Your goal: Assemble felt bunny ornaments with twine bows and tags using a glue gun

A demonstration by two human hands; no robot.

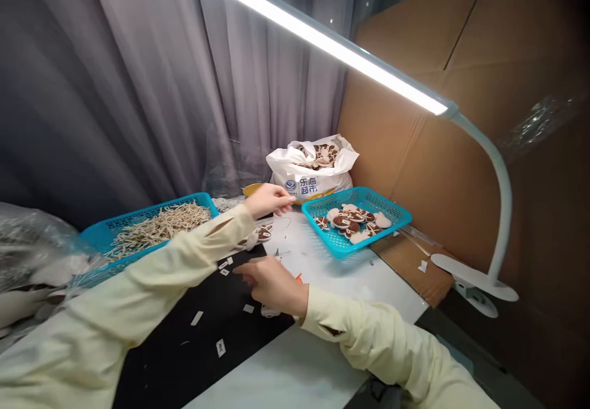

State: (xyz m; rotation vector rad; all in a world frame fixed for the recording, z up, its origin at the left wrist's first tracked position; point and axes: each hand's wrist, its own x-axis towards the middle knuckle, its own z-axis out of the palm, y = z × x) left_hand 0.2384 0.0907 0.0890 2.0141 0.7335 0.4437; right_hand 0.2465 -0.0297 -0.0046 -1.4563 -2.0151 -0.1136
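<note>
My left hand is raised above the work surface, its fingertips pressed together; whatever they pinch, if anything, is too small to make out. Below its wrist lie a few brown-and-white plush pieces. My right hand hovers over the edge of a black mat, index finger stretched left towards small white labels, and I see nothing held in it. Scissors, partly hidden behind this hand, show a metal tip and an orange handle. A white object sits partly covered beneath the hand.
A blue basket holds brown-and-white plush pieces; behind it stands a white plastic bag full of more. Another blue basket contains thin beige strips. A clip-on lamp arches overhead. Cardboard walls the right side; clear plastic bags lie left.
</note>
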